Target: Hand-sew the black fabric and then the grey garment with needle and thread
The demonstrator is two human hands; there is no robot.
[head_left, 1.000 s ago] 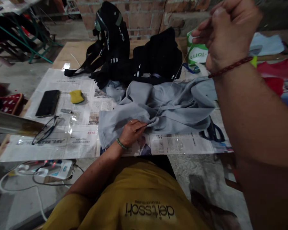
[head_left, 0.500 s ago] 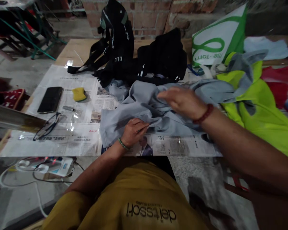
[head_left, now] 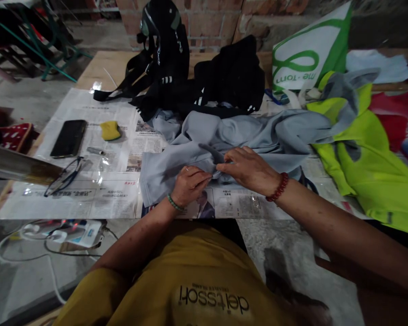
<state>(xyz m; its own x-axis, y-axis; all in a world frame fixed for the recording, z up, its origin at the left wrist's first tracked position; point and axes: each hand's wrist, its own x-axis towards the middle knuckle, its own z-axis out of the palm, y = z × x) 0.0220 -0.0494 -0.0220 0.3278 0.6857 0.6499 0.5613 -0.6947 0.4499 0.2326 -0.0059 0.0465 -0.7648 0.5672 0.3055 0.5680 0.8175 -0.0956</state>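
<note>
A grey garment (head_left: 245, 136) lies crumpled on newspaper (head_left: 105, 194) that covers the table. My left hand (head_left: 188, 184) pinches a fold at the garment's near edge. My right hand (head_left: 250, 170) rests on the cloth right beside it, fingertips closed on the same fold. Whether a needle sits between those fingers cannot be made out, and no thread shows now. Both wrists wear bead bracelets.
A black phone (head_left: 68, 138), a yellow sponge (head_left: 109, 130) and glasses (head_left: 63, 177) lie at the left. Black bags (head_left: 204, 77) stand behind the garment. A green-and-white bag (head_left: 309, 54) and a neon yellow garment (head_left: 370, 163) lie at the right. A power strip (head_left: 75, 233) sits below the table edge.
My right hand was raised high, pulling a thread taut; it has come down to the grey cloth and now meets my left hand at the fold. The left hand stayed put.
</note>
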